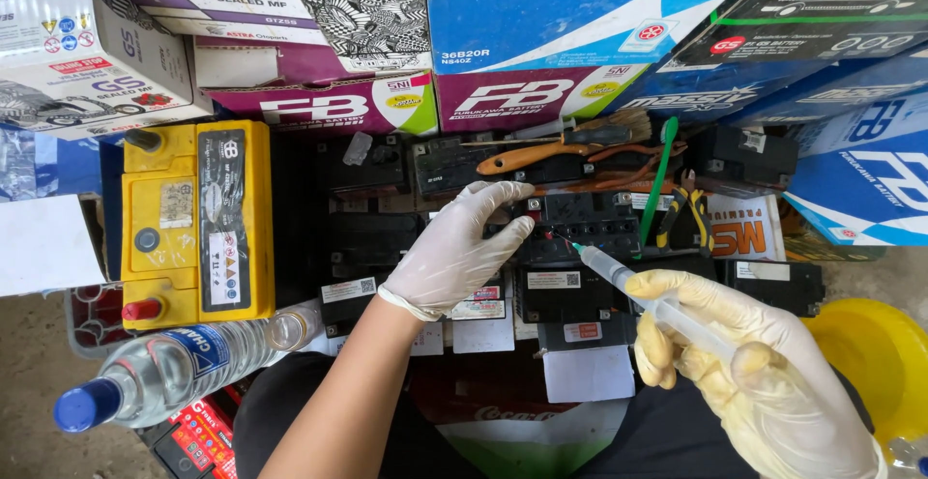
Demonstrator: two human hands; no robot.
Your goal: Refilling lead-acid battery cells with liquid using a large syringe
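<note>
Your right hand (764, 382), gloved, pinched a clear syringe (648, 295), its needle tip at the small black battery (580, 223). Your left hand (454, 247) rested fingers spread on that battery. Left lay a clear bottle (174, 368), blue-capped, and a yellow battery (198, 218); boxes (541, 25) stacked behind.

Even, soft daylight falls over my work, bright enough to read colours clearly. Shadows are faint, pooling darkest among the black batteries (570, 223) at centre. A mild sheen sits on the plastic bottle (174, 368) at eight o'clock. Focus holds sharp mid-frame; edges bow slightly, and my right hand (764, 373) at four o'clock looks softer.
</note>
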